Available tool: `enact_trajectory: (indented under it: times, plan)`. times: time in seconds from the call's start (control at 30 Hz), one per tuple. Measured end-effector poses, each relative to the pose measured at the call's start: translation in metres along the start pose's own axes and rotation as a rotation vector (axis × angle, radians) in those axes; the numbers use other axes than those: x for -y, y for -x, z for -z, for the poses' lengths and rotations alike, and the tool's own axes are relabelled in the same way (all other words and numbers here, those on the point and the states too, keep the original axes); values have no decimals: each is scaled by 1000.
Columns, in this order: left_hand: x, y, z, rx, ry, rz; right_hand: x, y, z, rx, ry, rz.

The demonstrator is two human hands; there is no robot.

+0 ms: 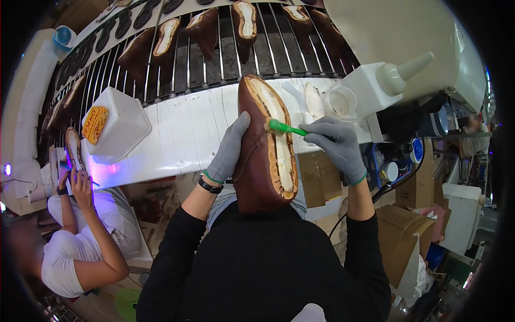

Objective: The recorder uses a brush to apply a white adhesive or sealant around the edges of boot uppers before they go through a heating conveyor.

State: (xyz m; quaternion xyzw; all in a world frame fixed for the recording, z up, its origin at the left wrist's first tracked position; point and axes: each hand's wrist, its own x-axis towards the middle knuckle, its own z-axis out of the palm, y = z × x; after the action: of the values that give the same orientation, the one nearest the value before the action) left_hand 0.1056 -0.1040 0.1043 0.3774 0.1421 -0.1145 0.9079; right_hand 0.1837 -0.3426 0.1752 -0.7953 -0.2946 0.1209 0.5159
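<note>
My left hand (229,152), in a grey glove, grips the side of a brown leather shoe upper (251,172), held bottom up above my lap. Its pale insole (283,153) faces me, ringed by a tan folded-over leather edge. Between the gloved fingers of my right hand (339,149) is a green-handled brush (289,129). The brush's tip meets the left edge of the shoe's bottom, near the middle of its length; the bristles are mostly hidden.
A white bench (182,129) runs before me, bearing a white container (120,129), a clear cup (342,102) and a nozzled bottle (370,88). Behind it, a barred rack (214,70) carries several shoe uppers and dark soles. A co-worker (88,236) sits at left; cardboard boxes (402,236) stand at right.
</note>
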Motion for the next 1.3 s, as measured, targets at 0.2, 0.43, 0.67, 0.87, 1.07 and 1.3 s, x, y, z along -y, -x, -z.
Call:
enact_trajectory:
  times: [0.2, 0.43, 0.67, 0.87, 1.07, 1.3]
  plan:
    - [-12, 9, -12, 12, -358, -138, 5, -26, 4, -24, 118, 64]
    - [-24, 19, -21, 15, -686, -277, 7, -71, 6, -115, 117, 165]
    - [-29, 17, -23, 42, -697, -280, 10, -98, 27, 33, 98, 75]
    - [-35, 21, -25, 70, -508, -237, 19, -82, 42, 274, 59, 131]
    - [-30, 15, -17, 15, -408, -220, 19, -58, 45, 453, 109, 78]
    - [-31, 9, -6, -30, -356, -247, 26, -15, 37, 627, -30, 9]
